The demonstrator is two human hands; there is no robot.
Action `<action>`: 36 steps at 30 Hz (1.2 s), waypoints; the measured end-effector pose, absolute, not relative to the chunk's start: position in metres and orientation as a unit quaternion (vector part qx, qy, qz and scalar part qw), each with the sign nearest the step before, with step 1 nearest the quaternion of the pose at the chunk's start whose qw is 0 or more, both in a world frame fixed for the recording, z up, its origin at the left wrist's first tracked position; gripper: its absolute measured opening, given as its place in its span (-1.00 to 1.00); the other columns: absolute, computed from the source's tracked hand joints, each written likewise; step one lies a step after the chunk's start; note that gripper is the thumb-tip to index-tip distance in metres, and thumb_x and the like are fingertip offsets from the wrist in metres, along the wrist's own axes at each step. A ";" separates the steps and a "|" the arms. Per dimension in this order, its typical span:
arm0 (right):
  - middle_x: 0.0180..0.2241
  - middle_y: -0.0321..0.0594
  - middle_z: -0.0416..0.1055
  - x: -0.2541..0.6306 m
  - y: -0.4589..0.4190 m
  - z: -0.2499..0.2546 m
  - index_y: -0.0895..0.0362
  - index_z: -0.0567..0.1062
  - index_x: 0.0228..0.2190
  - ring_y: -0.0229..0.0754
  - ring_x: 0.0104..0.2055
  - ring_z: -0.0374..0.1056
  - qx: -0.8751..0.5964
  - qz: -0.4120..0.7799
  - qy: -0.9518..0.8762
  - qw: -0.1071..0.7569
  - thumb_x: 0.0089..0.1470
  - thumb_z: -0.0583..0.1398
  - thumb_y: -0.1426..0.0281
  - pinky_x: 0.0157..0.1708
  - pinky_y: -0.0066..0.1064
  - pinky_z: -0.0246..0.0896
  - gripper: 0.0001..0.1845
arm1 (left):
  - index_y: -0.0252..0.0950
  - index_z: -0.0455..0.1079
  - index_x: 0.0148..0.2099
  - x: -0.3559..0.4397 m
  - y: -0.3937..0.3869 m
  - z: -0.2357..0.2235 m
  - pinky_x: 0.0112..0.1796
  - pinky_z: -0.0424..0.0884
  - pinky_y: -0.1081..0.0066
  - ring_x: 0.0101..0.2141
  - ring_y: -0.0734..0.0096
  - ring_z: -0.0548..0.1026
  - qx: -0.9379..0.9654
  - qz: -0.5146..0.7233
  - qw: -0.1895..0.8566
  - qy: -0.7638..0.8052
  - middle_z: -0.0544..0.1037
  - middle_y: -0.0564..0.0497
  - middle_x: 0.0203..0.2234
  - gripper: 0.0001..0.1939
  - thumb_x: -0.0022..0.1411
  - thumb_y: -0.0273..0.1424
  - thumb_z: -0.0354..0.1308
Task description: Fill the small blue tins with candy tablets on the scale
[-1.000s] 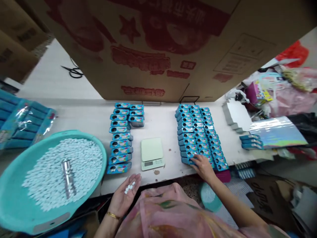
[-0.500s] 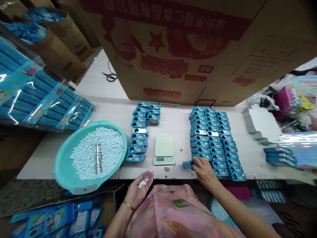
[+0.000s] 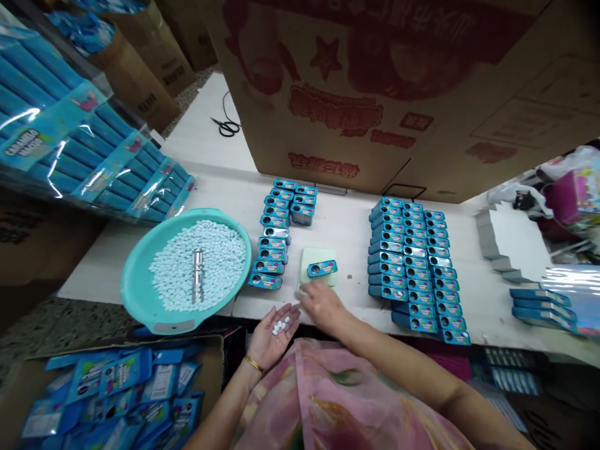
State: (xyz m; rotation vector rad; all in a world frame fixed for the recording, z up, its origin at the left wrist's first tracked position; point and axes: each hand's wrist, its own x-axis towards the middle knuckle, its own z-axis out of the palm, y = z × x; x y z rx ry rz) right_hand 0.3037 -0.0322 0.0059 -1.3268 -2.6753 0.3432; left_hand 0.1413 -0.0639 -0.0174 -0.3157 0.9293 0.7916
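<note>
My left hand (image 3: 269,340) lies palm up at the table's front edge, cupping several white candies (image 3: 280,325) with its fingers stretched out. My right hand (image 3: 325,306) hovers in front of a pale kitchen scale (image 3: 313,253), its fingers pointing toward the left palm. Motion smears those fingers, so I cannot see their grip. On the scale's plate rests a small blue tin (image 3: 322,269), tilted slightly. The right hand hides the scale's display. To the left, a turquoise basin (image 3: 131,269) holds many white candies with a metal tube-like tool (image 3: 197,275) on top.
Rows of blue tins stand left (image 3: 272,255) and right (image 3: 419,272) of the scale. A large carton (image 3: 365,94) looms behind. Black scissors (image 3: 227,128) lie at the back left. Below the basin, a box holds blue packets (image 3: 117,375). White card stacks (image 3: 515,244) sit far right.
My right hand has moved left from the right-hand tin rows, and the tin it held now lies on the scale. My left hand still holds the candies. The view has shifted slightly.
</note>
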 end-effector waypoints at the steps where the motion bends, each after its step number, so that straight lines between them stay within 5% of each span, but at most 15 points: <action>1: -0.20 -0.12 0.27 0.293 -0.044 0.003 0.17 0.32 -0.22 -0.17 -0.23 0.13 -0.412 0.138 -0.898 0.066 0.06 0.00 0.45 -0.27 -0.34 0.07 -0.78 | -0.42 0.35 -0.24 0.143 -0.064 -0.020 -0.26 0.37 0.36 -0.33 0.38 0.46 -0.149 0.366 0.817 0.421 0.50 -0.11 -0.37 -0.75 0.15 -0.40 -0.09; 8: -0.30 -0.16 0.29 0.266 -0.075 -0.017 0.20 0.31 -0.28 -0.18 -0.23 0.15 -0.343 0.204 -0.917 0.029 0.01 0.04 0.52 -0.29 -0.39 0.11 -0.84 | -0.38 0.23 -0.03 0.152 -0.072 -0.020 -0.13 0.25 0.24 -0.15 0.26 0.37 -0.157 0.303 0.855 0.391 0.43 -0.17 -0.19 -0.61 0.17 -0.29 -0.17; 17: -0.35 -0.20 0.38 0.291 -0.069 -0.005 0.17 0.39 -0.29 -0.23 -0.28 0.24 -0.454 0.335 -0.820 0.096 -0.01 0.08 0.49 -0.27 -0.42 0.12 -0.82 | -0.43 0.38 -0.30 0.153 -0.076 -0.011 -0.18 0.29 0.43 -0.35 0.47 0.43 -0.041 0.324 0.833 0.445 0.49 -0.06 -0.40 -0.80 0.03 -0.63 -0.03; 22: -0.30 -0.21 0.37 0.309 -0.069 0.006 0.11 0.39 -0.23 -0.27 -0.24 0.26 -0.488 0.405 -0.735 0.239 0.02 0.06 0.45 -0.22 -0.43 0.14 -0.77 | -0.39 0.40 -0.36 0.156 -0.064 0.000 -0.21 0.30 0.47 -0.35 0.49 0.42 0.078 0.302 0.816 0.487 0.48 -0.04 -0.39 -0.87 -0.04 -0.56 0.11; 26: -0.34 -0.20 0.37 0.337 -0.071 0.012 0.11 0.42 -0.29 -0.27 -0.26 0.28 -0.557 0.380 -0.657 0.338 0.06 0.02 0.42 -0.24 -0.42 0.17 -0.78 | -0.33 0.41 -0.40 0.170 -0.029 0.014 -0.24 0.29 0.37 -0.40 0.39 0.41 0.302 0.262 0.717 0.571 0.44 0.02 -0.54 -0.87 -0.12 -0.52 0.16; 36: -0.40 -0.22 0.40 0.367 -0.108 -0.002 0.11 0.45 -0.34 -0.28 -0.33 0.31 -0.600 0.379 -0.635 0.305 0.05 0.02 0.42 -0.31 -0.45 0.20 -0.79 | -0.24 0.36 -0.48 0.214 0.032 0.012 -0.07 0.08 0.26 -0.22 0.20 0.30 0.684 0.208 0.476 0.512 0.34 -0.08 -0.40 -0.77 -0.07 -0.65 -0.02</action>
